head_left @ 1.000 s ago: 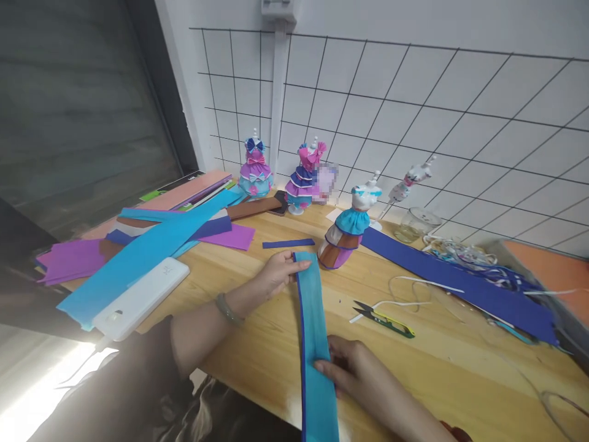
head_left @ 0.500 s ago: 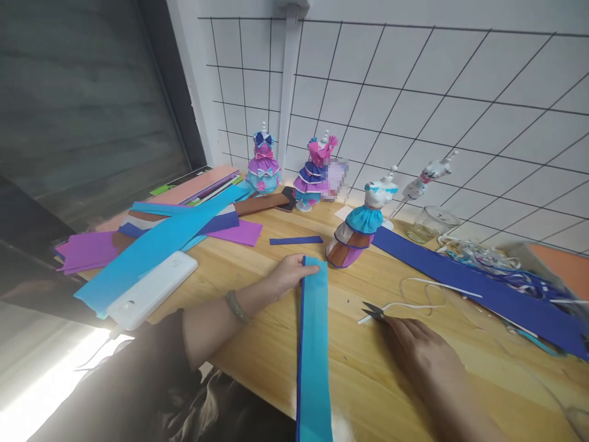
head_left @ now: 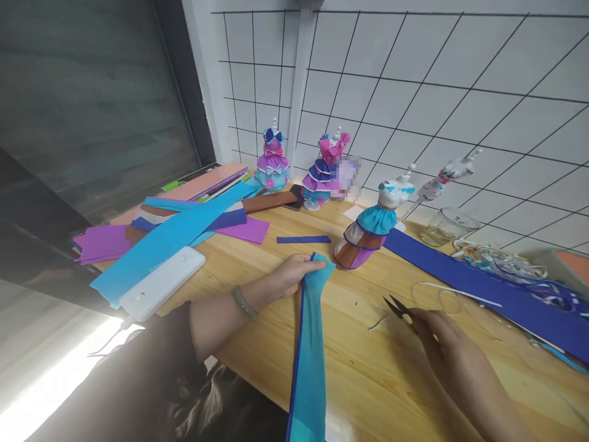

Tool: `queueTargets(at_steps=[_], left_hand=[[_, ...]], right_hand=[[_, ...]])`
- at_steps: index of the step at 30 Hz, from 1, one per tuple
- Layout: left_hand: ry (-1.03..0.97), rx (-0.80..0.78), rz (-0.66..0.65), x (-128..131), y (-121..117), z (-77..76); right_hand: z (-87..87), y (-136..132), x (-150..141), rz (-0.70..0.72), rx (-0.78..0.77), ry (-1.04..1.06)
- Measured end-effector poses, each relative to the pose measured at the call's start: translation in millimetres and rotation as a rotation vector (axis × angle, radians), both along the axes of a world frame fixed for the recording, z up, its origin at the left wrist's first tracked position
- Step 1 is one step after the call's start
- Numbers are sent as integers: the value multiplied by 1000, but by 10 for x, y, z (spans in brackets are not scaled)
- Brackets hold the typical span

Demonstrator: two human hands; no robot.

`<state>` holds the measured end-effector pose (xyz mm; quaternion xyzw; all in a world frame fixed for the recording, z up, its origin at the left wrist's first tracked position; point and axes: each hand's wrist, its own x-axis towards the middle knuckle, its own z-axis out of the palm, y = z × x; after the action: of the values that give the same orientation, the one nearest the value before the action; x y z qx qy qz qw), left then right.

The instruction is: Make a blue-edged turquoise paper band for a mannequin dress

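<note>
My left hand pinches the far end of a long teal strip with a dark blue edge, lifting that end a little off the wooden table. The strip runs toward me and hangs over the table's near edge. My right hand grips small black thread scissors, whose open blades point left just above the table. Just beyond the strip's end stands a small mannequin in a teal, brown and purple dress.
Two dressed mannequins stand by the wire grid wall. Coloured sheets and a white power bank lie at left. A short blue strip, a long blue strip, a glass cup and tangled ribbon sit at right.
My right hand left the teal strip, reached right and picked up the scissors. My left hand gathered and raised the strip's far end.
</note>
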<state>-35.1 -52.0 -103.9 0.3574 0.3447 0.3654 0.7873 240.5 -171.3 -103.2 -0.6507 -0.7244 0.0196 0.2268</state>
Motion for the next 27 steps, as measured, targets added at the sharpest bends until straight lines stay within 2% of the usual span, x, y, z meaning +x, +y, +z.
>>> queueTargets(at_steps=[3,5,8,12,17,27], left_hand=[[33,-7,-27,-24,26,12],[72,15,-62,-43,37,18],[117,77,-162,-64,20,29],[148,128,-274,-55,-53,35],[196,114,-333,-8,-126,8],[197,59,-401,27,-130,-93]], right_hand=[[222,76,-114,-83,-127,314],[350,141,-249,-75,-258,508],[417,230,-503,-58,-426,711],[208,289,-758,9,-527,875],[-100,248,-861,81,-609,992],[-161,205,-898,125,-637,1022]])
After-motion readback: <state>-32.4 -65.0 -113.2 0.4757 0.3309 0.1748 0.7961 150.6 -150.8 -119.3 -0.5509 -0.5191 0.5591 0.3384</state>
